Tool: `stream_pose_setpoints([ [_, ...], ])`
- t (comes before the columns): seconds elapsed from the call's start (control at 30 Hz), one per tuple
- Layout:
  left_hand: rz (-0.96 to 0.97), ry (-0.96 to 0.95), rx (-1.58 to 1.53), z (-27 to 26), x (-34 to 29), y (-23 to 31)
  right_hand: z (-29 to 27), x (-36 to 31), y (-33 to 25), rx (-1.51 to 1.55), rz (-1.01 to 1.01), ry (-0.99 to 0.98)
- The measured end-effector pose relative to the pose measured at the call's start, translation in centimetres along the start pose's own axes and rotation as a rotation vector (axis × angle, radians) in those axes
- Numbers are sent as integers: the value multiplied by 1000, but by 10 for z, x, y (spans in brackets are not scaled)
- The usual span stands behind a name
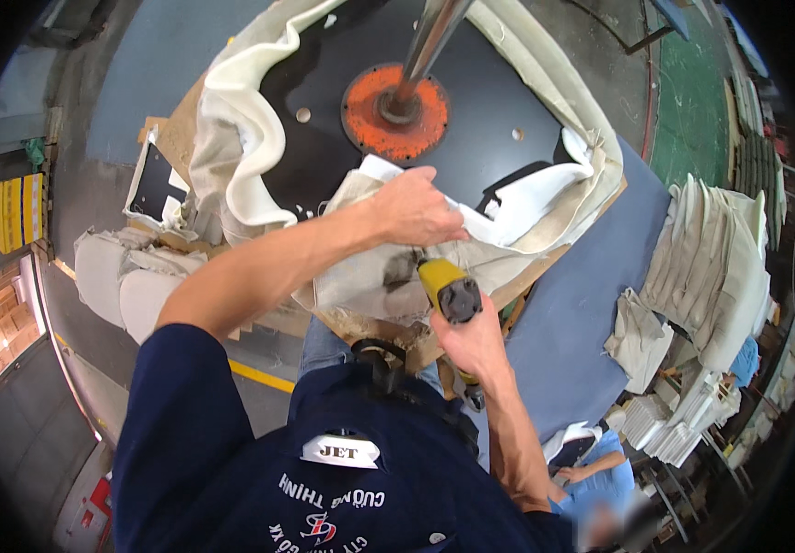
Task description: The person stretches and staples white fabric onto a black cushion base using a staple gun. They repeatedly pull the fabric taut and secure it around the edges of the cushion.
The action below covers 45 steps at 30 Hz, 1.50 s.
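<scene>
A large black panel (314,88) lies in front of me, ringed by loose beige fabric (582,69) with a thick white padding layer (259,138) along its edge. My left hand (416,207) is closed on the near edge of this white padding and fabric, fingers curled over it. My right hand (473,336) grips a yellow and black staple gun (448,281) by its handle. The tool's nose points at the fabric just below my left hand; whether it touches cannot be made out.
A metal post (434,41) stands on an orange disc (395,111) at the panel's middle. Fabric covers (706,267) are stacked at right, more padded pieces (130,286) at left. Another person in a blue shirt (605,479) is at lower right.
</scene>
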State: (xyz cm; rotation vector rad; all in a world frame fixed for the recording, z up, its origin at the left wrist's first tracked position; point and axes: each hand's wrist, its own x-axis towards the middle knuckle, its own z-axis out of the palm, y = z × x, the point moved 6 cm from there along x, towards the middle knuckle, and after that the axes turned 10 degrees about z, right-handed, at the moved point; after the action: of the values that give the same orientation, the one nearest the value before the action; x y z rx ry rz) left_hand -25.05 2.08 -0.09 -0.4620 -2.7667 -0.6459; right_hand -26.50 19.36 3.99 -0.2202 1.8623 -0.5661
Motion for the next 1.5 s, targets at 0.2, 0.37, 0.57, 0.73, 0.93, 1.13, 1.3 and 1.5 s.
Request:
stream_pose_setpoints([
  [0.2, -23, -36, 115, -11, -8, 5, -7, -7, 27, 38, -75, 29],
  [0.37, 33, 103, 95, -12, -13, -5, -9, -4, -7, -110, -65, 71],
  [0.57, -3, 34, 104, -11, -19, 3, -19, -17, 23, 193, 4, 14],
  [0.73, -53, 39, 12, -6, -26, -8, -30, -15, 30, 171, 10, 14],
  [0.93, -49, 76, 23, -2, -24, -4, -29, -7, 31, -110, -73, 79],
  [1.13, -75, 86, 7, -1, -20, -5, -21, -6, -19, -254, -156, 160],
  [1.3, -128, -12, 131, -18, -20, 15, -40, -19, 46, 149, -72, 51],
  [1.5, -254, 72, 245, -53, 23, 61, -52, -37, 105, 448, -89, 42],
])
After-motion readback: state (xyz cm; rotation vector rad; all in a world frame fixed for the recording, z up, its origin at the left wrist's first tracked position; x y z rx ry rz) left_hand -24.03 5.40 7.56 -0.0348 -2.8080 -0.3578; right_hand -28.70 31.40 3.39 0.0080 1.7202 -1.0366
